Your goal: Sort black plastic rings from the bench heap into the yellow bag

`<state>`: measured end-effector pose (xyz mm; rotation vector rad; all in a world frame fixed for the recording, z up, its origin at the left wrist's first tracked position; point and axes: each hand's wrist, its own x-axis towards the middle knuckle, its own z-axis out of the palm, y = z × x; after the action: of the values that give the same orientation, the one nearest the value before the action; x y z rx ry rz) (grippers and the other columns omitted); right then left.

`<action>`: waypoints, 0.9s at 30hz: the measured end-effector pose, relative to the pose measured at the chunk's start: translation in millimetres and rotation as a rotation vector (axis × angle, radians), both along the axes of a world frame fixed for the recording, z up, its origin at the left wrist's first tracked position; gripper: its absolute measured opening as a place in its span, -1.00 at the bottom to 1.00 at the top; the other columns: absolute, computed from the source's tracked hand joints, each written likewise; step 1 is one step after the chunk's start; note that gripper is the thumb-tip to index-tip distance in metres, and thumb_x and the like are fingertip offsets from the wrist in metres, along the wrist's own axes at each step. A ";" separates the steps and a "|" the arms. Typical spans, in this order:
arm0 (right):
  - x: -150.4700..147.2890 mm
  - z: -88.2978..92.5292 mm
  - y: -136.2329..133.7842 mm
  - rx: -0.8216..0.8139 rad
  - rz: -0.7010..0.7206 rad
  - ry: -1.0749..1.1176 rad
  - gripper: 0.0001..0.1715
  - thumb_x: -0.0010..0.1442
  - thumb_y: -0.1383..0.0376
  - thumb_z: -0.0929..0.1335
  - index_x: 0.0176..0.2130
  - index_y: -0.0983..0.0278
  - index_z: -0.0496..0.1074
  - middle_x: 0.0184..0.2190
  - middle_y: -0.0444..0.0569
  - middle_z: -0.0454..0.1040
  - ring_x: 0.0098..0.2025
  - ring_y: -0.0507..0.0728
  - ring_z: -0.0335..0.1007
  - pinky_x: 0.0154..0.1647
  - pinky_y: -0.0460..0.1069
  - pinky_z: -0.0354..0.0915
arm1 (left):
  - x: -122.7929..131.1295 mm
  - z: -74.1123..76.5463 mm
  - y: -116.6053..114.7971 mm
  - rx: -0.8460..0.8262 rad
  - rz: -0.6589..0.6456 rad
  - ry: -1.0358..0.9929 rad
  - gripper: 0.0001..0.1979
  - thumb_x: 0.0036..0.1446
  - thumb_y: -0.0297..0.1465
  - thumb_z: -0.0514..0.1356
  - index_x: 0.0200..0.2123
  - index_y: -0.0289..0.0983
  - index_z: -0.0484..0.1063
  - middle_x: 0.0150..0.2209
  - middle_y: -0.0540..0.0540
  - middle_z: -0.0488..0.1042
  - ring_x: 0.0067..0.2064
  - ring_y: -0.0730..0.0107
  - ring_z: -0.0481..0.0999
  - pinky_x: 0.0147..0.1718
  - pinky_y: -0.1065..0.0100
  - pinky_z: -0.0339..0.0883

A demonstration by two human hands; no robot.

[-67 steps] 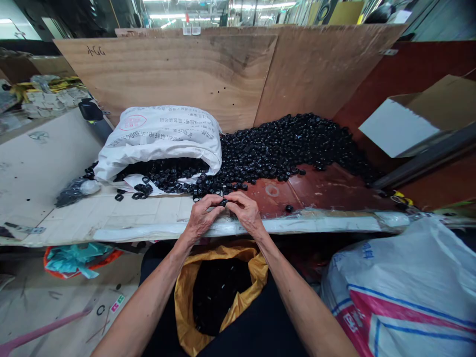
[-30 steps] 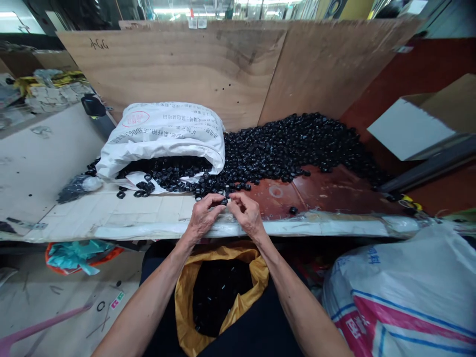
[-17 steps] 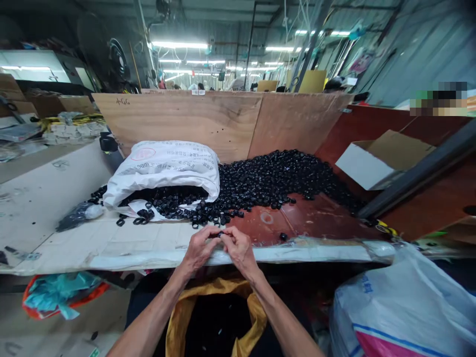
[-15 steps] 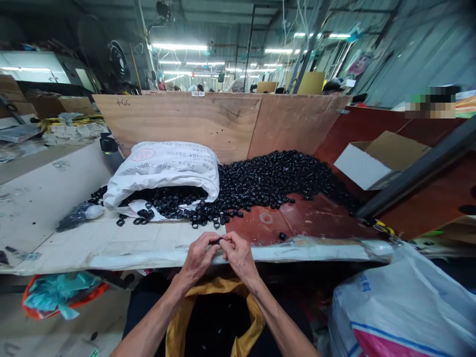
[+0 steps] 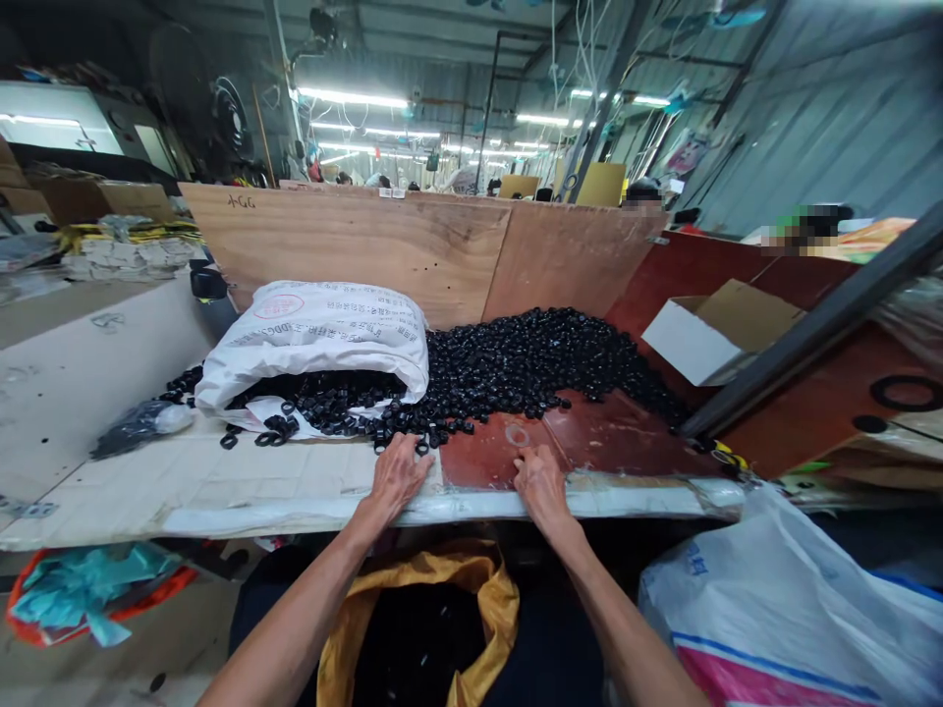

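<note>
A heap of small black rings point(image 5: 534, 358) lies across the table, and more spill from the mouth of a white woven sack point(image 5: 331, 324). At the heap's near edge, my left hand point(image 5: 398, 476) has its fingers apart, with fingertips beside a loose ring point(image 5: 422, 446). My right hand point(image 5: 543, 483) is low over the red-brown board point(image 5: 478, 452), fingers bent but apart; whatever lies beneath its palm is hidden. Below and between my forearms, a yellow sack point(image 5: 497, 599) hangs open, its inside dark.
Wooden boards point(image 5: 354, 236) wall the table's back. An open carton point(image 5: 722, 329) and a slanting metal bar point(image 5: 803, 339) stand at right. A white bulging bag point(image 5: 781, 589) is at lower right, a red-rimmed container point(image 5: 26, 599) at lower left. A dark plastic bag point(image 5: 133, 427) lies left.
My hands were together at the table's front edge with a small dark piece between the fingers. They have parted, left towards the heap, right over the board, where a loose black piece no longer shows.
</note>
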<state>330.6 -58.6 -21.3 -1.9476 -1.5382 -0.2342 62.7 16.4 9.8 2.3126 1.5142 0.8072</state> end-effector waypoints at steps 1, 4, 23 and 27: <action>-8.5 -4.6 5.4 0.009 0.039 0.026 -0.78 0.18 0.36 0.27 -0.29 0.29 0.52 -0.37 0.05 0.41 -0.40 0.13 0.34 -0.31 0.00 0.32 | 3.2 -0.7 0.6 -0.007 0.009 0.033 -0.76 0.17 -0.35 0.26 -0.08 -0.27 0.50 -0.17 -0.15 0.50 -0.16 0.18 0.55 -0.14 0.25 0.37; -47.3 -7.4 19.9 0.046 0.216 0.160 -0.77 0.19 0.34 0.28 -0.26 0.28 0.53 -0.32 0.07 0.46 -0.33 0.15 0.40 -0.21 0.02 0.36 | 3.4 -1.9 -2.6 -0.010 0.006 0.060 -0.81 0.19 -0.40 0.23 -0.11 -0.24 0.51 -0.17 -0.14 0.50 -0.21 0.21 0.55 -0.18 0.27 0.36; -112.1 20.5 26.3 -0.020 0.548 1.240 -0.64 0.06 0.18 0.48 -0.12 0.25 0.57 -0.28 -0.02 0.62 -0.30 0.14 0.58 -0.25 -0.01 0.47 | -12.9 0.7 -0.9 -0.289 -0.245 -0.726 -0.73 0.13 -0.37 0.26 -0.08 -0.25 0.58 -0.16 -0.10 0.62 -0.18 0.30 0.57 -0.12 0.31 0.43; -113.0 21.7 25.6 0.015 0.539 1.182 -0.67 0.08 0.19 0.46 -0.14 0.26 0.54 -0.27 -0.04 0.62 -0.36 0.09 0.53 -0.31 -0.05 0.45 | -11.0 0.1 -2.8 -0.352 -0.275 -0.794 -0.72 0.12 -0.32 0.29 -0.09 -0.27 0.56 -0.12 -0.13 0.61 -0.11 0.26 0.58 -0.04 0.28 0.43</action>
<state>217.6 -33.0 0.4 -1.1343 -1.1007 0.9554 51.7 13.6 9.9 1.5925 0.8740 1.0909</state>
